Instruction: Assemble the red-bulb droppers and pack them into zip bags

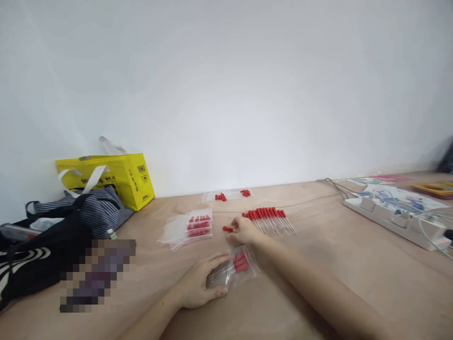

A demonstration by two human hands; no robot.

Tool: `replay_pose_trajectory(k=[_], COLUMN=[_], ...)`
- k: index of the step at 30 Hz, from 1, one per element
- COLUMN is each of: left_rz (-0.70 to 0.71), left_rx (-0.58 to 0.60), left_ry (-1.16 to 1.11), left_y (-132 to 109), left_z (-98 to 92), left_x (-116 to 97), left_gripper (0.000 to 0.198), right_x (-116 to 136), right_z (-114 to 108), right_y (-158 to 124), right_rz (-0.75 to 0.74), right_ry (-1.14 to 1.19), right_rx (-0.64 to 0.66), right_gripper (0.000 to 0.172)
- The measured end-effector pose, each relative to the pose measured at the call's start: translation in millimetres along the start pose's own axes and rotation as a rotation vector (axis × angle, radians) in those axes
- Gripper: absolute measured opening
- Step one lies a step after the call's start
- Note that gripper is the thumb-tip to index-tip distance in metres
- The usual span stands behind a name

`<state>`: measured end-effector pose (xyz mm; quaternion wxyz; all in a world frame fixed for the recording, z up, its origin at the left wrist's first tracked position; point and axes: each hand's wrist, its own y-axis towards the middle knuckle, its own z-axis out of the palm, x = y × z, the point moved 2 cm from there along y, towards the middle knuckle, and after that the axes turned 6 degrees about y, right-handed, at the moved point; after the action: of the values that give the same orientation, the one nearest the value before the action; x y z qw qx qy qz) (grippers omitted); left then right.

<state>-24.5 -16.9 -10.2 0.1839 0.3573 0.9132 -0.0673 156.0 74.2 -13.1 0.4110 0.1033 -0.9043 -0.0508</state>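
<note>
My left hand (201,283) is on a clear zip-lock bag (228,277), thumb at its near edge and fingers at its far edge. Inside lie several red-tipped sticks (241,262), their heads toward the bag's zip end. Just beyond, the fingers of my right hand (241,230) pinch a single red-tipped stick (228,229); its red head points left and most of its shaft is hidden. Right of that hand, a row of loose red-tipped sticks (272,221) lies on the table, heads away from me.
Filled zip-lock bags (200,225) overlap at left-centre. Another bag (231,195) with red-tipped sticks lies by the wall. A yellow bag (116,182), a striped bag (102,212) and a black bag (46,255) stand left. At right are a white power strip (396,222), cables and papers (406,196).
</note>
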Motion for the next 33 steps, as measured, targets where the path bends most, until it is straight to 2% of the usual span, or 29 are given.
replay_pose_trajectory(k=[2, 4, 6, 10, 13, 14, 16, 20, 22, 26, 30, 33], left_rz=[0.008, 0.028, 0.037, 0.025, 0.015, 0.002, -0.029, -0.028, -0.03, -0.041, -0.037, -0.033], left_rx=[0.007, 0.011, 0.013, 0.02, -0.007, -0.02, -0.035, -0.001, 0.025, 0.045, 0.035, 0.039], left_ry=[0.003, -0.001, -0.012, -0.009, -0.005, -0.004, 0.005, 0.042, 0.048, 0.045, 0.052, 0.066], left_y=[0, 0, 1, 0, -1, 0, 1, 3, 3, 1, 2, 3], left_z=[0.4, 0.1, -1.0, -1.9, 0.1, 1.1, 2.8, 2.8, 1.3, -1.2, -0.7, 0.0], left_x=[0, 0, -1, 0, 0, 1, 1, -1, -2, -4, -5, -5], left_gripper=[0.064, 0.058, 0.049, 0.051, 0.057, 0.058, 0.059, 0.053, 0.056, 0.066, 0.066, 0.066], right_x=[5, 8, 9, 4, -17, -27, -49, -69, -66, -52, -45, -44], right_z=[13, 21, 20, -12, -46, -55, -64, -54, -45, -33, -30, -33], right_y=[11, 19, 22, 14, -5, -13, -32, -61, -68, -75, -82, -85], right_rz=[0.002, -0.007, -0.036, -0.152, -0.17, -0.15, -0.061, 0.062, 0.108, 0.146, 0.181, 0.214], right_ry=[-0.042, -0.055, -0.036, 0.089, 0.214, 0.28, 0.702, 0.917, 0.993, 1.035, 1.12, 1.162], right_rx=[0.004, 0.008, 0.003, -0.085, -0.22, -0.279, -0.459, -0.565, -0.57, -0.487, -0.413, -0.416], right_gripper=[0.033, 0.023, 0.015, 0.017, 0.026, 0.028, 0.026, 0.031, 0.034, 0.039, 0.037, 0.034])
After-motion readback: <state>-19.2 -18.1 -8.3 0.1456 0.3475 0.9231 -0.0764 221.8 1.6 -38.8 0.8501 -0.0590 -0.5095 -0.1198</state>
